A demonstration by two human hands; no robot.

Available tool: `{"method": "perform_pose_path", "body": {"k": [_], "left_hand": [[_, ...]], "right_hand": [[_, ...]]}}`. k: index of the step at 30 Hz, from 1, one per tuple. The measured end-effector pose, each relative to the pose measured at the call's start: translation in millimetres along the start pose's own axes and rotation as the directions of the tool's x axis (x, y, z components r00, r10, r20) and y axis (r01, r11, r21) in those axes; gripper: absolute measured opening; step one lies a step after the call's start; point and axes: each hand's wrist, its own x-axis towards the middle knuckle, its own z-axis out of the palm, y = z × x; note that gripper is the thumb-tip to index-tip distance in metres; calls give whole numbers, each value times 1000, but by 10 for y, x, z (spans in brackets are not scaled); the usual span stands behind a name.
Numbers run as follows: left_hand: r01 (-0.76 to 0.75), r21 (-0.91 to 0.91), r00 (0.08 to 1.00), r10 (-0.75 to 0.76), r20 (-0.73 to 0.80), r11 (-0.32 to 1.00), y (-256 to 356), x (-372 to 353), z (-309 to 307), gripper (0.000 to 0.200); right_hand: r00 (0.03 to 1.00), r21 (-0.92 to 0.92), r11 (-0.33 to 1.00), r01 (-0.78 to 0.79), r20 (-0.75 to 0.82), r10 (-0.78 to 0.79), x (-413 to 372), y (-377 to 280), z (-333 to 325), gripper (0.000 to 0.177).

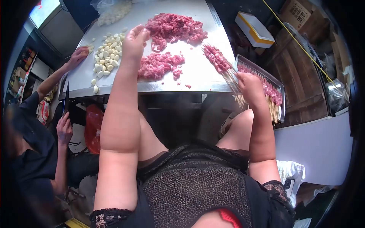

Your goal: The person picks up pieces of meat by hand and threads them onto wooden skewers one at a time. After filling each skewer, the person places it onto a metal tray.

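Observation:
My left hand (135, 38) is raised over the table at the left edge of a large heap of cut raw meat (175, 27). Its fingers are curled together, and whatever is in them is too small to make out. Below that heap lies a smaller pile of meat pieces (160, 65), partly behind my left forearm. At the table's right edge, my right hand (251, 86) is closed round the thin sticks of meat skewers (217, 59). Their meat ends lie on the tabletop and their bare ends stick out past the edge.
A metal tray (282, 85) of finished skewers sits right of the table (197, 78). Peeled garlic cloves (108, 55) lie to the left, with a plastic bag (112, 13) behind. At left, another person's hand (65, 129) holds a knife (66, 97); their other hand (78, 57) touches garlic.

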Motion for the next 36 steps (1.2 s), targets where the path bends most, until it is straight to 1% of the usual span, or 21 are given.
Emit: {"method": "perform_pose_path", "body": {"k": [2,4,6,8,9,10,11,12,13,14,16,17,20,22,24,25,26,28,29,32,36], "left_hand": [[-59,184,998,52,43,981,-113,90,-125,34],[-51,191,998,45,34,980,-219,128,-185,29],[-129,308,991,114,65,943,-308,193,-218,29],[-130,390,991,109,75,912,-337,238,-197,27],[-130,465,991,101,86,876,-362,248,-180,25],[-124,472,992,95,83,873,-388,268,-155,25],[-78,586,997,53,59,807,-410,302,-124,25],[-31,688,999,14,29,725,-440,345,-108,25],[-23,732,1000,24,10,680,-476,384,-108,28],[-21,737,1000,25,6,676,-507,424,-101,28],[89,842,995,-94,-46,532,-551,497,-71,31],[89,845,995,-93,-47,527,-577,520,-49,31],[65,929,995,-96,-32,364,-641,558,46,36],[53,935,998,-55,-36,351,-607,538,117,35],[67,842,981,-190,43,535,-427,479,214,31],[42,796,977,-191,94,604,-602,559,196,26],[38,798,977,-190,96,602,-638,569,191,26],[-184,915,962,-126,243,359,-579,472,248,26],[-152,928,931,-267,250,340,-516,491,277,24],[-155,939,904,-338,261,308,-448,402,319,22],[-81,914,954,-236,187,399,-245,169,364,18]], "right_hand": [[1000,81,997,-14,-3,14,11,39,84,16],[1000,-17,1000,-5,7,5,-7,-49,-7,18],[999,-70,997,-18,-37,16,-40,-196,-138,21],[963,-49,994,95,-249,-104,-11,-280,-228,22],[961,139,987,83,-273,-42,0,-355,-257,26],[963,148,986,83,-267,-41,6,-437,-289,26],[991,526,849,48,-132,26,17,-521,-316,27],[999,814,580,-36,21,33,42,-587,-304,29],[994,873,477,-106,96,45,82,-635,-249,30],[994,875,472,-104,97,40,120,-666,-152,30],[990,963,231,-137,142,-2,183,-678,140,28],[989,967,213,-142,146,-3,184,-676,277,28],[988,968,199,-152,153,12,143,-612,563,27],[987,969,190,-159,152,52,110,-597,644,25],[980,967,164,-196,190,53,122,-603,611,24],[982,964,191,-186,182,41,132,-603,606,24],[984,960,219,-175,173,30,139,-603,603,24],[988,960,232,-154,155,15,149,-597,620,24],[990,960,247,-134,139,-3,152,-597,628,23],[991,957,262,-128,135,-7,148,-604,624,22],[990,964,227,-141,139,25,95,-596,634,23]]}}
